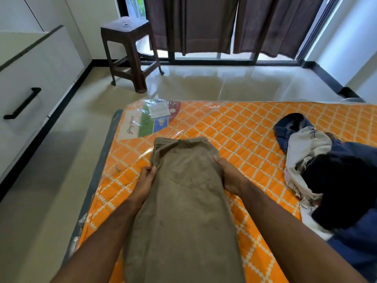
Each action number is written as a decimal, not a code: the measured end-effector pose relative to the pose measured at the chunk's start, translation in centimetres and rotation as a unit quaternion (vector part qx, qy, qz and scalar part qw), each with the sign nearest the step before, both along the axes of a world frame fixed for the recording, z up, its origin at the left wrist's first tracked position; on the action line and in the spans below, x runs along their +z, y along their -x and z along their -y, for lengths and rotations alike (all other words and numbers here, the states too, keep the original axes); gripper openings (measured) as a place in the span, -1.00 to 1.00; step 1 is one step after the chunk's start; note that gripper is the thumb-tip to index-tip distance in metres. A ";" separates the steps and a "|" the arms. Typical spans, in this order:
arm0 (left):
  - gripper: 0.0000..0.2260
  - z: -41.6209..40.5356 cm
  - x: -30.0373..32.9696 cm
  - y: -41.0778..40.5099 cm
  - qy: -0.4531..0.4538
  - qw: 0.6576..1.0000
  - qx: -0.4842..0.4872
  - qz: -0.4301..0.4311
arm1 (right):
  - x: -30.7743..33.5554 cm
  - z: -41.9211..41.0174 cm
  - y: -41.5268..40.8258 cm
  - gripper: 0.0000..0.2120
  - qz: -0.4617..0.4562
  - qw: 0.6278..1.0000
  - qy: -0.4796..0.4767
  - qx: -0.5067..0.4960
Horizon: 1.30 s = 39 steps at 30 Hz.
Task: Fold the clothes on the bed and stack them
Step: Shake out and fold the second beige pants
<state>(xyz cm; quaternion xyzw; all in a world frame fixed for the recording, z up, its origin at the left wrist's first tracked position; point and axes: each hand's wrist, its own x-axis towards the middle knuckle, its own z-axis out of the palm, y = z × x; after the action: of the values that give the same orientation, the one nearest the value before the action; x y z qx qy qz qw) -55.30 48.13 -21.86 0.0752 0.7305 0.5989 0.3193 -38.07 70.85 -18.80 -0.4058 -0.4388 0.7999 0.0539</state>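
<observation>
Khaki trousers [183, 197] lie lengthwise on the orange quilted mattress [244, 129], waistband at the far end and a back pocket facing up. My left hand [145, 183] pinches the trousers' left edge near the hip. My right hand [228, 176] grips the right edge at about the same height, thumb on top of the cloth. At the right of the mattress lies a loose pile of clothes [326, 176]: blue denim, a white printed garment, something black and a blue piece.
The mattress is wrapped in clear plastic with a printed label [151, 119] at its far left corner. A brown plastic stool [130, 52] stands on the tiled floor by dark curtains [204, 23]. White drawers [30, 88] run along the left wall.
</observation>
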 end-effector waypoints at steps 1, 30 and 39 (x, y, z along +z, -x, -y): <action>-0.78 -0.2 -0.2 -0.2 0.005 1.000 -0.005 -0.002 | -0.4 0.1 0.0 -0.63 0.008 1.000 0.006 -0.002; -0.57 5.6 40.9 -3.1 -0.308 0.934 -0.142 -0.114 | 35.0 8.8 -8.4 -0.69 -0.291 0.919 -0.262 -0.038; -0.62 12.5 60.8 -10.1 -0.450 0.847 -0.177 -0.220 | 55.1 15.1 -14.1 -0.61 -0.280 0.898 -0.333 0.068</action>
<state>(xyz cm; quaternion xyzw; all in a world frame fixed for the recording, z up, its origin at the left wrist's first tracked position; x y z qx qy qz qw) -45.17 35.59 38.94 0.4686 0.4066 0.7630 0.1817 -23.96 55.79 36.32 -0.0926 -0.6732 0.6891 0.2518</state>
